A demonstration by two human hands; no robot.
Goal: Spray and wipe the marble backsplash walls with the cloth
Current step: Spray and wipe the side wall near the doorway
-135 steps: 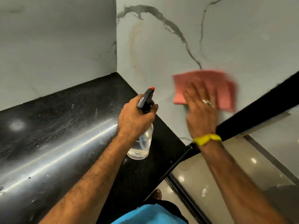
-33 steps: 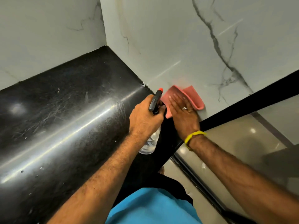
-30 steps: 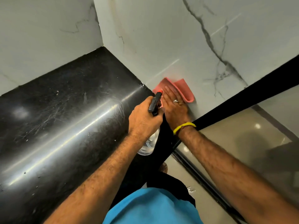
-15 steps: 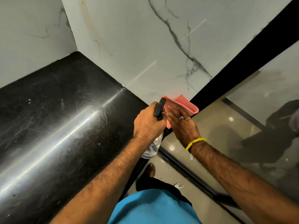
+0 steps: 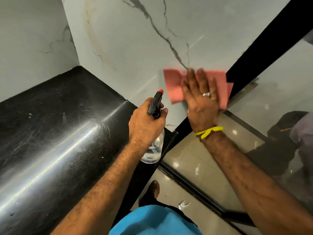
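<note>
My right hand [image 5: 200, 102] lies flat on a pink cloth [image 5: 174, 85] and presses it against the white marble backsplash wall [image 5: 132, 39], close to the wall's black right edge. A ring and a yellow wristband show on that hand. My left hand [image 5: 145, 126] grips a clear spray bottle [image 5: 154, 148] by its black trigger head with an orange nozzle [image 5: 160, 91]. The nozzle points up towards the wall, just left of the cloth. A second marble wall [image 5: 32, 36] meets the first at a corner on the left.
A black polished countertop [image 5: 55, 124] fills the lower left and ends below the bottle. A black frame strip [image 5: 264, 43] runs diagonally along the wall's right edge. Beyond it lies glossy beige floor [image 5: 211, 158], where part of another person [image 5: 301, 133] shows at the right edge.
My right hand has slid the cloth up the wall from its low spot by the counter's end, and the cloth is spread wider. The bottle stays in my left hand.
</note>
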